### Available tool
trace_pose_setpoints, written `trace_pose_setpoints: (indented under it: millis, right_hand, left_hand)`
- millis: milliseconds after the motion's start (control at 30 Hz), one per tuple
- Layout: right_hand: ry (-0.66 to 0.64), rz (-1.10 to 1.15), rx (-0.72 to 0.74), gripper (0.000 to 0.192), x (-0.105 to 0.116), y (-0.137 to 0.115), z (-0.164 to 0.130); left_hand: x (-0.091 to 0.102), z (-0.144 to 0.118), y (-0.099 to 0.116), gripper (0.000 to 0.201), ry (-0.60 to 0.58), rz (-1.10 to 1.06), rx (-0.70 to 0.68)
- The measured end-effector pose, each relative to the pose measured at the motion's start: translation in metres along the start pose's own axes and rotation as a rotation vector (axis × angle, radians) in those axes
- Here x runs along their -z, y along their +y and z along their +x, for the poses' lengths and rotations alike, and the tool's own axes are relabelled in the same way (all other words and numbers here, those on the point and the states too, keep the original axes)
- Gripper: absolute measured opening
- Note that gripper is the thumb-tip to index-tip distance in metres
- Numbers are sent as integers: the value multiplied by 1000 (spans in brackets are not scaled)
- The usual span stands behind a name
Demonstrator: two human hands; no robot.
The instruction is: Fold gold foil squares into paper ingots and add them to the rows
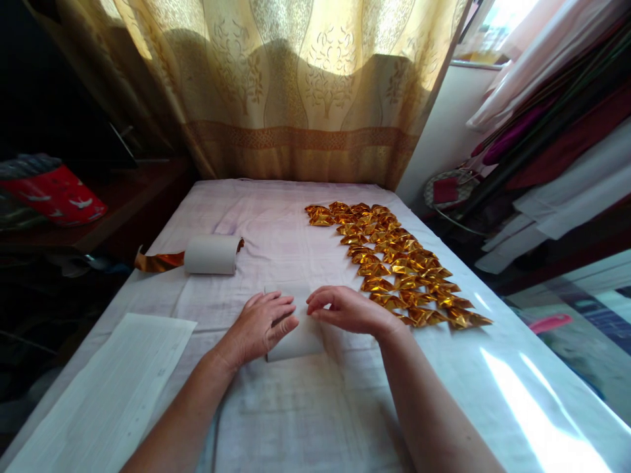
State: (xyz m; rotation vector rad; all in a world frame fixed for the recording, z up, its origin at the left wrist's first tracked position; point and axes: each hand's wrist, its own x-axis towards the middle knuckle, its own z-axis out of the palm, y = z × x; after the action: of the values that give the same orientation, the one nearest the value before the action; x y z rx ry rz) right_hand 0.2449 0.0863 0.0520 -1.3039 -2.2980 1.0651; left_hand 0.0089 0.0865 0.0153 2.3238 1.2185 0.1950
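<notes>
From the head view, my left hand point(261, 325) lies flat, palm down, on a small white sheet of paper point(296, 341) near the front middle of the worktop point(305, 407), fingers together and stretched out, as I judge it to pin the sheet so it cannot slide on the smooth covering. My right hand point(352, 310) hovers just beside it at the sheet's upper right edge, fingers curled and close together as if pinching the paper's rim, though I cannot tell whether they truly grip it, since the knuckles hide the tips. Most of the sheet is covered by both hands. To the right the folded gold pieces point(399, 263) lie in overlapping rows, kept within easy reach. Further back on the left sits the roll point(211, 254) with a gold strip trailing off it. A larger lined sheet point(108, 394) at the near left is cut off by the frame edge.
</notes>
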Motion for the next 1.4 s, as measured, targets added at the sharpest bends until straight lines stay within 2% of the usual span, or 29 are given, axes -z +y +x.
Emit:
trace_pose_setpoints:
  millis: [100,200,267,433,467,600,633,800,900,1167,1400]
  right_hand:
    - [-34,-151,-172,31,0,-4,-2]
    - [43,-236,-354,28,0,-8,-5]
    - [19,-151,-384,30,-1,-9,-6]
    - [-126,220,-432,36,-7,-9,-4]
    - [-102,229,-433,34,-7,-8,-3]
    - [158,103,-407,23,-7,-4,0]
    - [180,114,-406,22,-8,-3,1]
    - [69,454,-458,25,-13,-5,6]
    - [60,625,-456,26,-14,-7,7]
    - [-10,713,-405,35,-16,0,10]
    - [-73,749,-267,38,-23,6,13]
  left_hand:
    - [0,0,2,44,13,19,13]
    - [-1,0,3,43,23,57,9]
    - [-3,0,2,45,30,85,17]
    - [-7,-1,0,45,77,134,-4]
    - [-8,-1,-1,45,88,144,-5]
    - [-12,-1,-4,46,134,181,32]
    - [-13,-1,-4,46,148,186,39]
    - [-16,0,-3,45,178,190,60]
    - [-15,0,-2,46,167,190,64]
    - [-16,0,-2,46,193,201,59]
    - [-14,1,-4,44,181,221,48]
